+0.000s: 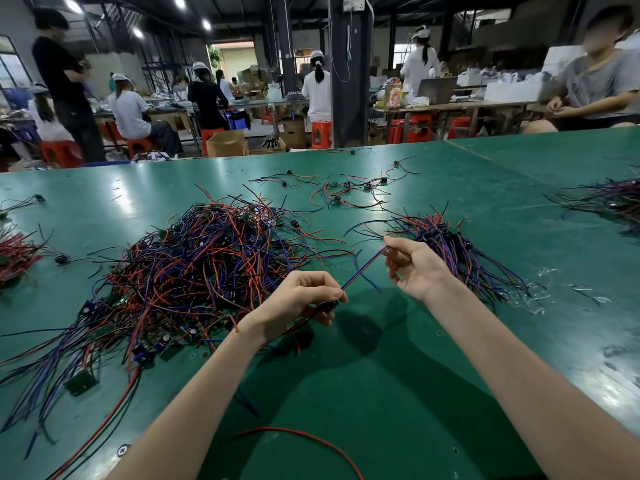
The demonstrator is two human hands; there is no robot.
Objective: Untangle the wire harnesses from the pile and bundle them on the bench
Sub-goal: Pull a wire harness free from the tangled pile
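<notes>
I pinch one harness [364,267] taut between left hand [304,301] and right hand [415,268]; next, lay it on bundle [450,241] beyond right hand.

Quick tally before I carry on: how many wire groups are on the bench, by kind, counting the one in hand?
tangled pile: 1
laid-out bundles: 3 (near bundle, right-edge bundle, left-edge bundle)
loose scatter, far centre: 1
held harness, pinched by left hand and right hand: 1
Total: 6
</notes>
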